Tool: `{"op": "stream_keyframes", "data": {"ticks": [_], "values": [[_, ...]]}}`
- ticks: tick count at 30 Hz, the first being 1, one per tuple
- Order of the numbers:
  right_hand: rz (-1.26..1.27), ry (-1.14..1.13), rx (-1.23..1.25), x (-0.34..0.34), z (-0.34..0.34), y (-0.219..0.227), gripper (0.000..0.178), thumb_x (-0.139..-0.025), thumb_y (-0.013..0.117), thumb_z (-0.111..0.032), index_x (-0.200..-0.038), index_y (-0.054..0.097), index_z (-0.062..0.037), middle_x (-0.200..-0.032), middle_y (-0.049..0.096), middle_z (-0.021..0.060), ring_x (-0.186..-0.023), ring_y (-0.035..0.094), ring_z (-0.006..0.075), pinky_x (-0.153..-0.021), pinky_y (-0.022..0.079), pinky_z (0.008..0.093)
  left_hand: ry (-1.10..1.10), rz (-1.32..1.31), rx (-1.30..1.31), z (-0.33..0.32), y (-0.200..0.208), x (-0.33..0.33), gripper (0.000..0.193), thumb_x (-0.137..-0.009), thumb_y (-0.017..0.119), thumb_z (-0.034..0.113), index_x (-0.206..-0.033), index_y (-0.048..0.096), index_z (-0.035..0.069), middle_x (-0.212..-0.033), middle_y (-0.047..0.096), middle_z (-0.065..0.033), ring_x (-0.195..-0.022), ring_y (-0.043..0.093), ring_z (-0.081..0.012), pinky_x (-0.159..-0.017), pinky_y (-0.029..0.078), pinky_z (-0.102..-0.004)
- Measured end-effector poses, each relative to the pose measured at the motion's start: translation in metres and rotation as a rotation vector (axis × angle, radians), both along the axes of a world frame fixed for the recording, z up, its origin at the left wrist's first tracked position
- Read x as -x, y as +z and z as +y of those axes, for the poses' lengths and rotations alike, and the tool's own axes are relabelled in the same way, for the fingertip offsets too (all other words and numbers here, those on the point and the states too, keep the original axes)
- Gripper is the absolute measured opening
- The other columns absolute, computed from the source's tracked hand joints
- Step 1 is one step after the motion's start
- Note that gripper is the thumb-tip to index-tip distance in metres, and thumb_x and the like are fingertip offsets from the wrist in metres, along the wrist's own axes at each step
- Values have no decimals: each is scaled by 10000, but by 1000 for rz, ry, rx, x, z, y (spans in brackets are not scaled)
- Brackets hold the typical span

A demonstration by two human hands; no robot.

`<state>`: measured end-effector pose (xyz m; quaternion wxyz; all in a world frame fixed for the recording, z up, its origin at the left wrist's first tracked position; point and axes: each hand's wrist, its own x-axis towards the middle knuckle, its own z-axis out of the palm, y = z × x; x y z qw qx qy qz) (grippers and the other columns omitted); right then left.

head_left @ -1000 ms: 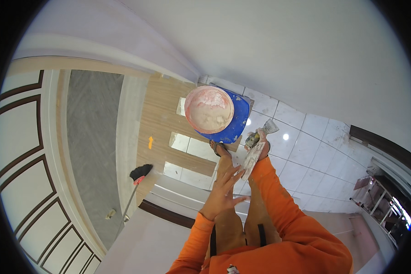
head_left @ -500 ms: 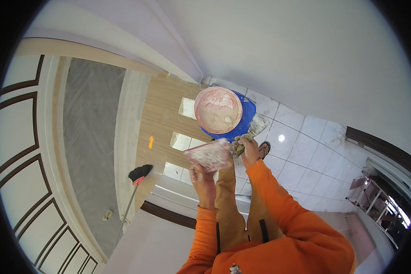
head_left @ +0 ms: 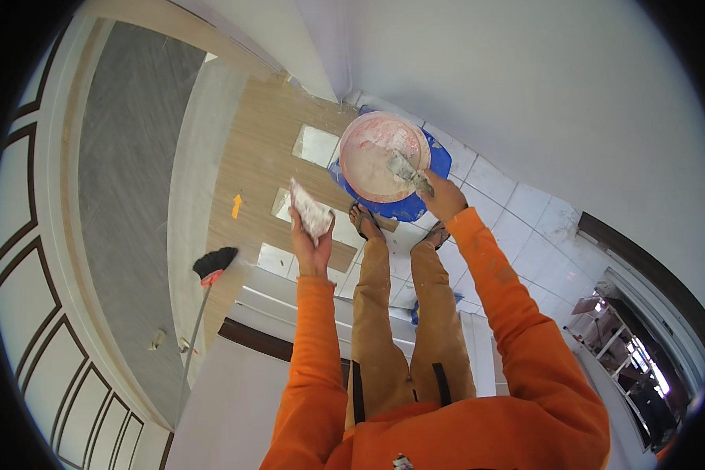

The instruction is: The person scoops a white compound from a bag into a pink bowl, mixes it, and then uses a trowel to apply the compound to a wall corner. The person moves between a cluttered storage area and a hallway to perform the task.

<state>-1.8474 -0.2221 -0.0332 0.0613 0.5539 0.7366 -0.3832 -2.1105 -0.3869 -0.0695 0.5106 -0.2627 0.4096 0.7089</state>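
My right hand (head_left: 444, 196) is closed round the handle of a putty knife (head_left: 404, 168), its grey, plaster-smeared blade over or in the pale mix of a round pinkish bucket (head_left: 345, 167). I cannot tell how deep the blade sits. Below the bucket lies a blue plastic base or sheet (head_left: 440, 160). To the left, my left hand (head_left: 312, 249) grips a flat plate smeared with white plaster (head_left: 312, 211). The plate is tilted and held apart from the bucket, above the floor; its underside is hidden.
A black-bristled broom (head_left: 214, 265) with a grey handle leans at the left. White tiles (head_left: 489, 174) run to the right, wood-look flooring (head_left: 266, 117) to the left. A wall (head_left: 525, 78) rises beyond the bucket. My sandalled feet (head_left: 366, 222) stand close to it.
My right hand has moved the putty knife away from the plate and up to the bucket. My left hand has shifted left and forward, turning the plate more steeply.
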Motion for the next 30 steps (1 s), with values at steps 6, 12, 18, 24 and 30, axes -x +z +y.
{"op": "stream_keyframes", "data": {"ticks": [6,12,18,24,30], "values": [[-232,243,27,37,48,33,346,-860,592,-229,-1184,626,-114,-958,682,180,-933,646,354,-788,513,467,-88,12,-117,51,5,-23,518,-1021,312,441,-1448,326,148,-1414,440,-104,-1326,381,-328,-1079,257,-659],[-375,559,-65,78,88,16,233,-801,607,-142,-998,708,-72,-933,699,166,-871,683,327,-741,549,421,-71,-67,-142,61,8,-43,518,-1027,256,434,-1471,280,168,-1487,336,-110,-1390,274,-368,-1059,222,-709],[-413,830,-62,114,104,22,175,-714,639,-98,-864,722,-66,-877,706,150,-811,689,326,-672,550,426,-31,-100,-139,63,11,-48,517,-1023,258,437,-1467,291,174,-1498,313,-111,-1392,271,-365,-1053,216,-717],[-300,955,-90,124,108,13,246,-669,713,-180,-889,735,-74,-854,705,155,-791,687,319,-669,544,426,-104,-84,-156,63,8,-40,512,-1025,242,426,-1460,302,163,-1466,371,-113,-1377,300,-355,-1051,210,-717],[-237,1024,-17,129,108,4,303,-675,724,-223,-950,734,-95,-858,707,139,-818,682,331,-710,544,427,-98,-84,-182,64,11,-39,504,-1027,237,422,-1449,317,160,-1455,397,-105,-1369,323,-328,-1050,208,-718]]}}
